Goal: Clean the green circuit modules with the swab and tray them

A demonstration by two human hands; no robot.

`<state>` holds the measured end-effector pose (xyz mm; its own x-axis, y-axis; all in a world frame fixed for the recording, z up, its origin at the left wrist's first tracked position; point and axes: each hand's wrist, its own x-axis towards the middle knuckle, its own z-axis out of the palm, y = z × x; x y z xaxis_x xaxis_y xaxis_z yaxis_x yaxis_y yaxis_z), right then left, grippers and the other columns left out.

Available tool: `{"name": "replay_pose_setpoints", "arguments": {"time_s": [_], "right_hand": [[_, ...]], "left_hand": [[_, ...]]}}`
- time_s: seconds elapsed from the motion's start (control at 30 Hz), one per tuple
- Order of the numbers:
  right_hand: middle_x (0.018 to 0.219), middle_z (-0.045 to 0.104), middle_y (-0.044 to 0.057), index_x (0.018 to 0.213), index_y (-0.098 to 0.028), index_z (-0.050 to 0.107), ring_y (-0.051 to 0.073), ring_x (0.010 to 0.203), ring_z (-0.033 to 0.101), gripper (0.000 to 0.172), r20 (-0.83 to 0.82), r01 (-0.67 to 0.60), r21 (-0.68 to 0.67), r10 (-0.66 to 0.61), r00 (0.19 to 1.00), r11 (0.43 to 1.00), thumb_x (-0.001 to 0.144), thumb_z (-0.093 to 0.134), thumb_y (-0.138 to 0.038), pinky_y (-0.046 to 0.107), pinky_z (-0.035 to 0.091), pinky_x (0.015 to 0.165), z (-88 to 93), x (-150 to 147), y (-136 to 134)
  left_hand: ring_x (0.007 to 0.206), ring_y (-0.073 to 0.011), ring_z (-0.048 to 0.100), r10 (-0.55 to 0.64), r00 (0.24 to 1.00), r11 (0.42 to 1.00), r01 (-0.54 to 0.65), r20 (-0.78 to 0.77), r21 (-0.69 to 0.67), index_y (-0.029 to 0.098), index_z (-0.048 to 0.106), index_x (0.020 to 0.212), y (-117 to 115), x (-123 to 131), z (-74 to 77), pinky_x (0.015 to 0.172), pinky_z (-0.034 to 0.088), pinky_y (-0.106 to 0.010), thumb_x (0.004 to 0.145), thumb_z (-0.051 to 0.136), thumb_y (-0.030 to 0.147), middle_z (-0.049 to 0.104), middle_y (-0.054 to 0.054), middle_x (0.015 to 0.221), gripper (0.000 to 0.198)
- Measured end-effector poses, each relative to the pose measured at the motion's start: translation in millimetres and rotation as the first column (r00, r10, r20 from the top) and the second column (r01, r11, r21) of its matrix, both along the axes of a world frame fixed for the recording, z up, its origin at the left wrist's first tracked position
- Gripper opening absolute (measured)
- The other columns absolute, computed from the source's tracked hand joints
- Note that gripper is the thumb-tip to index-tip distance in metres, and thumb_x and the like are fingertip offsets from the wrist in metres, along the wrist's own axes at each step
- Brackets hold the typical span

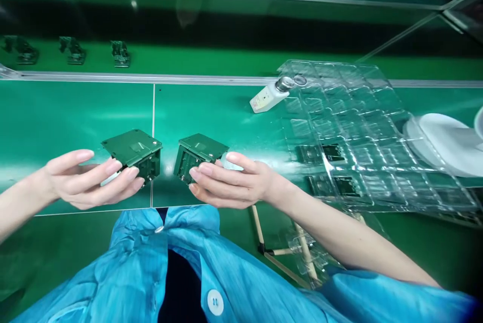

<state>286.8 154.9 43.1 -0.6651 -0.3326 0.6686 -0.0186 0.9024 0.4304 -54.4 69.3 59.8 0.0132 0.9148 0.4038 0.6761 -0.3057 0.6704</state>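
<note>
My left hand (101, 179) grips a green circuit-board assembly (132, 147), a flat board on top with dark parts beneath it. Its fingers press along the near side, and the thumb is raised off to the left. A second circuit-board assembly (202, 146) of similar look is in my right hand (230, 179), fingers wrapped round its near right corner. Both assemblies are held above the green tabletop (211, 101), a small gap apart. What lies under the fingers is hidden.
A clear plastic compartment tray (362, 127) covers the right, with dark parts showing beneath it. Beside it a white bottle (267, 97) leans over. Several small assemblies (121, 54) stand behind the metal rail (196, 80). A white round object (441, 142) is at far right.
</note>
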Motion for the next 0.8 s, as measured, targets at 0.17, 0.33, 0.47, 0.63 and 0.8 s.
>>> {"name": "replay_pose_setpoints", "arguments": {"time_s": [0.17,0.33,0.47,0.63,0.8], "right_hand": [[0.120,0.074,0.008,0.113,-0.026,0.062,0.025,0.117,0.068,0.035,-0.116,0.119,-0.516,-0.207,0.971,0.848,0.082,0.076,-0.031,0.051,0.057,0.099,-23.8,-17,-6],[0.108,0.073,0.009,0.111,-0.022,0.058,0.027,0.101,0.072,0.057,-0.190,-0.309,-0.840,-0.291,0.938,-0.446,0.072,0.079,-0.059,0.051,0.060,0.094,-54.5,-61,-23],[0.097,0.075,0.005,0.095,-0.023,0.061,0.027,0.103,0.072,0.044,-0.338,-0.494,-0.212,-0.411,0.846,-0.843,0.077,0.072,-0.062,0.053,0.061,0.095,-69.7,-98,-36],[0.105,0.076,0.010,0.096,-0.021,0.064,0.029,0.108,0.071,0.049,-0.364,-0.500,0.026,-0.474,0.802,-0.866,0.078,0.070,-0.066,0.052,0.059,0.100,-78.3,-118,-50],[0.116,0.073,0.006,0.111,-0.025,0.059,0.026,0.111,0.070,0.055,-0.291,-0.519,-0.477,-0.430,0.855,-0.710,0.073,0.078,-0.060,0.049,0.056,0.103,-96.5,-96,-55]], "left_hand": [[0.081,-0.0252,0.067,-0.019,0.979,0.993,0.042,-0.204,0.107,0.031,0.070,0.078,-17,6,-20.4,0.105,0.048,-0.059,0.048,0.096,0.034,0.070,0.002,0.076,0.040],[0.092,-0.0265,0.068,0.292,0.759,0.951,-0.164,0.583,-0.262,0.023,0.069,0.095,-33,52,-33.9,0.088,0.058,-0.047,0.069,0.083,0.055,0.070,-0.006,0.092,0.044],[0.093,-0.0237,0.068,0.397,0.381,0.904,-0.003,0.835,-0.428,0.023,0.067,0.097,-34,80,-44.6,0.083,0.060,-0.043,0.087,0.043,0.076,0.068,-0.010,0.095,0.059],[0.112,-0.0224,0.065,0.464,0.118,0.877,0.078,0.878,-0.475,0.020,0.069,0.098,-31,93,-58.4,0.103,0.055,-0.040,0.089,0.043,0.074,0.068,-0.012,0.100,0.060],[0.112,-0.0274,0.067,0.449,0.659,0.883,-0.227,0.603,-0.410,0.023,0.065,0.118,-42,63,-79.0,0.099,0.056,-0.047,0.089,0.040,0.078,0.069,-0.012,0.113,0.066]]}}
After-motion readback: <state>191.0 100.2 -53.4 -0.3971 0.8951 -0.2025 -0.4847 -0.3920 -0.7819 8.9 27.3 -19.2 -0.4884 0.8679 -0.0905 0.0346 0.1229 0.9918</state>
